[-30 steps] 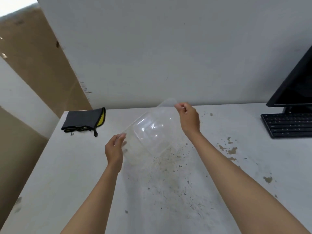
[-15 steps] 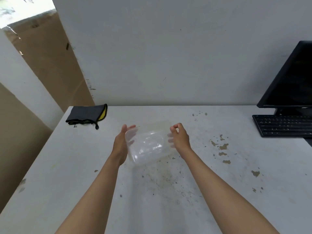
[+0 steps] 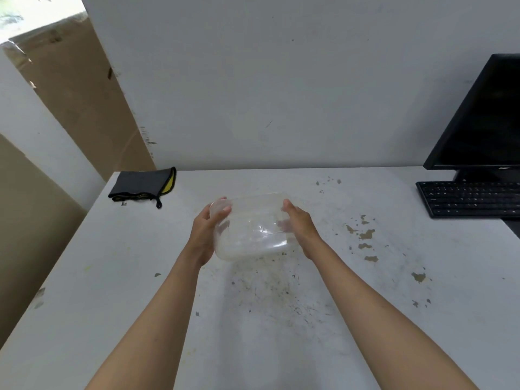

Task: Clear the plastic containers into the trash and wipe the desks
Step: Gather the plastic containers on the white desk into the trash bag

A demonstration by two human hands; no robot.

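Note:
A clear plastic container (image 3: 253, 229) is held just above the middle of the white desk (image 3: 112, 277). My left hand (image 3: 206, 230) grips its left end, thumb over the rim. My right hand (image 3: 299, 223) grips its right end, with the fingers seen through the plastic. A folded grey cloth with yellow trim (image 3: 142, 183) lies at the desk's far left corner, apart from both hands.
Dark crumbs and specks (image 3: 270, 288) are scattered on the desk below the container, with chipped brown patches (image 3: 365, 235) to the right. A black keyboard (image 3: 467, 199) and monitor (image 3: 484, 119) stand at the far right. A grey partition wall runs along the back; cardboard (image 3: 73, 94) leans at the left.
The tilted container, held by its lid flap a second ago, has been brought level and nearer to me. Both hands now grip its ends.

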